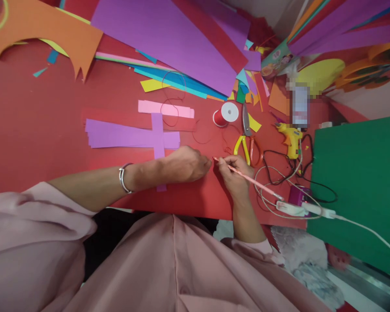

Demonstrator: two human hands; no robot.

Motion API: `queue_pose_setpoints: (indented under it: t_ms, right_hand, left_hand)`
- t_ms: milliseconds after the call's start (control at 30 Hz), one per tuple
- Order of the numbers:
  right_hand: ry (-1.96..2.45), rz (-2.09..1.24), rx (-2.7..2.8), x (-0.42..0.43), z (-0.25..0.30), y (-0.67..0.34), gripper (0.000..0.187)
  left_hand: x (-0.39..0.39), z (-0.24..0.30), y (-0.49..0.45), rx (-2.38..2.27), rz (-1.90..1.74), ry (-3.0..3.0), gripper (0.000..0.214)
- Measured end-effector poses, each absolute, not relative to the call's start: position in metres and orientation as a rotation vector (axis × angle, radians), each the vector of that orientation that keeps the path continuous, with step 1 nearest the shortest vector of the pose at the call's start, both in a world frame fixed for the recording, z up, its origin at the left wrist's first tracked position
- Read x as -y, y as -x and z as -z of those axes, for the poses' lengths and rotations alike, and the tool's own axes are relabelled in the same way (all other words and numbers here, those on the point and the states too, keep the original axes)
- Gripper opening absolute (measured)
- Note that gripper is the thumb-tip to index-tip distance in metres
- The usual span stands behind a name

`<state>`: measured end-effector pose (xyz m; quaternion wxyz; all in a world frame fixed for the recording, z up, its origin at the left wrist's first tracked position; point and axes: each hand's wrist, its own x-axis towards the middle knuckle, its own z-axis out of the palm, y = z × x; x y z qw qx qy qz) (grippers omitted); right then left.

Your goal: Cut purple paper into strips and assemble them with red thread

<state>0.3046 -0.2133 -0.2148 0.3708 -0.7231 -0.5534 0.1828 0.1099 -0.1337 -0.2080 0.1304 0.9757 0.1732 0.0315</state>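
My right hand point(236, 177) grips a thin pink stick point(254, 181) that slants down to the right. Its upper end, with a bit of red on it, points toward my left hand. My left hand point(189, 164) is closed in a pinch just left of that end; whatever is between its fingertips is hidden. Beyond the hands stands a spool of red thread point(229, 112), with loose red thread point(201, 141) curling over the red table. Purple paper strips point(123, 134) lie in a stack, and a single purple strip point(157, 134) crosses them, partly under my left forearm.
Scissors point(245, 123) with yellow and red handles lie beyond my right hand. Pink strips point(165, 109) and large coloured sheets point(169, 39) fill the back. At right are a yellow glue gun point(292, 139), tangled cords point(326, 190), a phone point(300, 106) and a green board point(354, 190).
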Motion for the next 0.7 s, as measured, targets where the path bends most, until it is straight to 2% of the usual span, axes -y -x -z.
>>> queue_pose_setpoints:
  t_ms: [700]
  right_hand:
    - [1.824,-0.420,1.472,0.2134,0.2160,-0.3046,0.025]
  left_hand:
    - [0.1346,0.2121,-0.1090,-0.502,-0.103,-2.844,0.034]
